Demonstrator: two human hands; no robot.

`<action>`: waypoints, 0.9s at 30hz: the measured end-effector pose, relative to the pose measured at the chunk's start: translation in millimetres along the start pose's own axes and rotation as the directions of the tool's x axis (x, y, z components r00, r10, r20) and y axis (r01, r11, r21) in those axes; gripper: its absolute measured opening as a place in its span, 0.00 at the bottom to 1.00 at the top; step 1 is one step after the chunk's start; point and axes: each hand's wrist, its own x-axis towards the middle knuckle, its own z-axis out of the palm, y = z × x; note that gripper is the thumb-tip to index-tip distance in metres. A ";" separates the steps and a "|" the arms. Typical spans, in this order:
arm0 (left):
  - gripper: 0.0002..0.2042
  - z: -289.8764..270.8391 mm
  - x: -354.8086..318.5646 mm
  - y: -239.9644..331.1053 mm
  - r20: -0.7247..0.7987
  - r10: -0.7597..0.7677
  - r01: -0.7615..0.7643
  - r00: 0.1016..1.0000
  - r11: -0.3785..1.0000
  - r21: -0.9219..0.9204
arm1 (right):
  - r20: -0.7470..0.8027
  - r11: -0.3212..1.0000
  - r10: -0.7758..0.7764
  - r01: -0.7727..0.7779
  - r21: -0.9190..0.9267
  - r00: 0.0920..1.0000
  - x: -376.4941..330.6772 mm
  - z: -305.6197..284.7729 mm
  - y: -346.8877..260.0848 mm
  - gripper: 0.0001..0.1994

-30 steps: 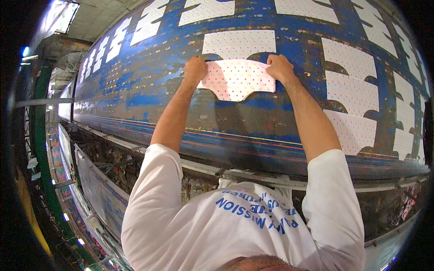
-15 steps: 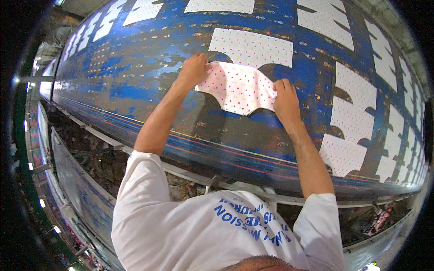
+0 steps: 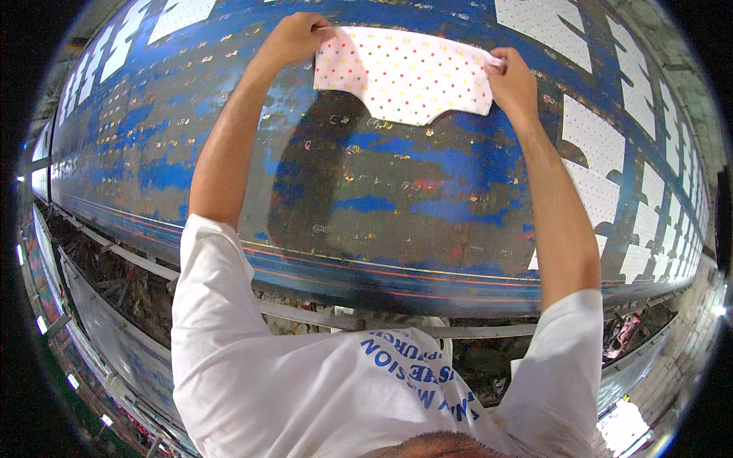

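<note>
A cut piece of white fabric [image 3: 405,75] with red, yellow and green dots is stretched between my two hands above the far part of the table. My left hand [image 3: 299,38] pinches its upper left corner. At the upper right corner, my right hand [image 3: 513,82] grips the cloth between thumb and fingers. The piece has a straight top edge and curved cut-outs along its lower side. Its shadow falls on the stained blue and dark table [image 3: 366,204] below. What lies directly behind the held fabric is hidden.
Similar dotted fabric pieces [image 3: 594,137] lie flat in rows on the right of the table, and more pieces [image 3: 179,19] lie at the far left. A metal rail [image 3: 489,330] runs along the near edge, with a cluttered gap beneath it.
Both hands have moved farther away and up over the table, carrying the dotted fabric with them. It is now spread wider and tauter. The piece that lay beyond it is no longer visible.
</note>
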 end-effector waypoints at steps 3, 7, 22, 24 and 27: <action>0.17 27.3 21.5 -17.5 -0.064 0.035 -0.033 0.997 0.999 0.019 | 0.132 0.989 0.085 -0.068 -0.132 0.988 28.5 14.1 5.4 0.18; 0.17 38.3 28.1 -20.1 0.075 -0.131 0.124 0.989 0.988 0.097 | 0.201 0.928 0.071 0.009 -0.373 0.977 49.6 28.0 15.7 0.23; 0.09 43.1 -44.1 77.9 -0.280 0.054 -0.025 0.959 0.994 0.109 | 0.029 0.970 -0.220 0.222 -0.100 0.975 -22.8 22.6 2.0 0.13; 0.11 37.1 -78.3 112.3 -0.239 0.062 -0.067 0.969 0.998 -0.014 | -0.055 0.963 -0.258 0.261 0.066 0.965 -56.8 14.5 -5.0 0.13; 0.12 27.0 -149.5 175.2 -0.286 0.155 -0.214 0.946 0.959 -0.187 | -0.153 0.938 -0.288 0.311 0.154 0.945 -108.5 -18.2 -2.6 0.10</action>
